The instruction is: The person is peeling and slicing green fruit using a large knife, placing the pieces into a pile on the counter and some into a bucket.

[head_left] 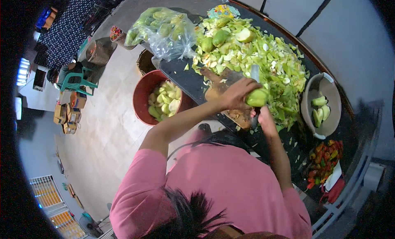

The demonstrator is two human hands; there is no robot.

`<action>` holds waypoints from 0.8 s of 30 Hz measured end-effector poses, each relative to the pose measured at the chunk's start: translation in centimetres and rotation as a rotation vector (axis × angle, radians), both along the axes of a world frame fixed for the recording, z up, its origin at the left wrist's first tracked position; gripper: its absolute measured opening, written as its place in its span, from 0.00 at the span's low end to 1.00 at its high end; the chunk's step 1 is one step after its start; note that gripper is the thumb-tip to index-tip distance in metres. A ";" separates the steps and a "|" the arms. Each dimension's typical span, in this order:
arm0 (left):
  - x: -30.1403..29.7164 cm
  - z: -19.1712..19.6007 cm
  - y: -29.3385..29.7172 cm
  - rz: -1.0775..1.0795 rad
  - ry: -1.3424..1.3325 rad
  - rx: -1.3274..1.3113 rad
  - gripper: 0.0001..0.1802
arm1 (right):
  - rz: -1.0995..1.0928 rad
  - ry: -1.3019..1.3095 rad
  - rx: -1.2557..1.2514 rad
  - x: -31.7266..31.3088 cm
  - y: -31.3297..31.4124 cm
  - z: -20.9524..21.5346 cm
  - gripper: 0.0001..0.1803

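My left hand (238,94) is closed round a green mango (257,98), partly peeled, above a wooden cutting board (239,117). Close below the fruit, my right hand (265,117) is closed on a knife whose handle is mostly hidden. A pale knife blade (255,73) shows on the far side of the mango. Beyond my hands spreads a big heap of green peels (271,70). Several whole green mangoes (221,37) lie on the heap.
A red bucket (140,101) of peeled pieces stands left of the black table (177,70). On the table are a clear bag (164,29) of green fruit, a grey basin (306,103) with cut pieces, and red peppers (323,158). Far left, a person (63,74) sits on a green chair (84,82).
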State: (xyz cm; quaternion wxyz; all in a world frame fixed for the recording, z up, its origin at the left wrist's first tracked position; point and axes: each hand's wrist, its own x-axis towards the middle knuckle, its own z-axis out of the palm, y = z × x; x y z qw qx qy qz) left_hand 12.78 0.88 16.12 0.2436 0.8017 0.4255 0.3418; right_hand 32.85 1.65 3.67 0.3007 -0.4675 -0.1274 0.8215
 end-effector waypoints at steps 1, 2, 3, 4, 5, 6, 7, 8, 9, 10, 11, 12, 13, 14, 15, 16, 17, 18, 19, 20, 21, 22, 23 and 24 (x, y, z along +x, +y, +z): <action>0.6 0.7 -0.2 -0.061 0.076 0.056 0.42 | -0.097 0.015 -0.093 -0.8 -0.1 0.8 0.25; 0.8 1.3 -0.3 -0.118 0.153 0.114 0.42 | -0.129 0.030 -0.159 -1.5 0.1 1.7 0.24; 0.5 1.9 -0.4 -0.141 0.156 0.079 0.38 | -0.093 0.047 -0.025 -2.0 -0.4 2.3 0.22; 0.3 2.3 -0.4 -0.154 0.155 0.084 0.38 | -0.028 0.119 0.074 -1.7 -0.6 1.5 0.20; 0.2 2.6 -0.4 -0.022 0.099 0.137 0.37 | 0.031 0.194 0.173 -1.6 -0.7 0.9 0.19; 0.2 2.7 -0.2 0.108 0.043 0.189 0.36 | 0.026 0.240 0.207 -1.9 -0.7 0.2 0.19; 0.1 1.3 0.2 0.213 -0.048 0.159 0.35 | 0.025 0.287 0.239 -2.3 -0.8 -0.2 0.19; 0.1 0.3 0.5 0.198 -0.052 0.161 0.35 | 0.027 0.335 0.271 -3.2 -0.9 0.9 0.20; 0.2 -0.6 0.8 0.297 -0.215 0.041 0.36 | -0.244 0.146 0.372 -5.1 -0.7 1.7 0.21; 0.2 -1.5 1.1 0.401 -0.386 -0.082 0.36 | -0.322 -0.006 0.391 -6.0 0.0 4.9 0.21; 0.6 -2.0 1.2 0.497 -0.455 -0.151 0.35 | -0.397 -0.169 0.401 -7.0 0.7 8.2 0.21; 0.4 -2.0 1.6 0.485 -0.462 -0.153 0.35 | -0.407 -0.178 0.405 -7.0 1.1 9.5 0.21; -0.1 -2.2 2.0 0.478 -0.641 -0.453 0.34 | -0.312 -0.328 0.624 -6.8 1.4 10.2 0.22; -0.7 -2.4 2.4 0.463 -0.812 -0.757 0.33 | -0.208 -0.478 0.838 -6.8 1.6 10.7 0.24; -1.6 -3.2 3.0 0.231 -1.154 -1.051 0.32 | -0.239 -0.717 1.021 -7.6 1.5 11.1 0.24; -2.4 -2.8 3.2 0.217 -1.159 -1.054 0.32 | -0.242 -0.731 1.024 -7.7 1.5 11.9 0.24; -3.5 -1.8 3.2 0.119 -1.299 -1.204 0.30 | -0.122 -0.916 1.059 -7.9 1.5 13.0 0.23; -4.5 -0.8 3.2 0.013 -1.434 -1.354 0.29 | 0.003 -1.100 1.085 -8.2 1.5 14.0 0.22; -5.0 0.5 2.8 0.024 -1.556 -1.444 0.27 | 0.026 -1.139 1.059 -8.3 1.3 14.7 0.18; -5.8 0.5 2.9 0.015 -1.565 -1.445 0.27 | 0.031 -1.149 1.060 -8.5 1.0 15.0 0.18; -6.7 0.5 3.3 -0.044 -1.586 -1.446 0.27 | 0.019 -1.279 1.141 -8.7 0.5 15.3 0.17; -7.5 0.6 3.4 -0.105 -1.611 -1.443 0.27 | 0.011 -1.409 1.223 -8.9 0.0 15.5 0.17; -8.3 0.6 3.4 -0.056 -1.611 -1.450 0.29 | 0.074 -1.419 1.304 -8.6 -0.7 15.8 0.15; -9.0 0.7 3.4 -0.065 -1.624 -1.450 0.29 | 0.085 -1.430 1.308 -8.8 -1.4 16.1 0.15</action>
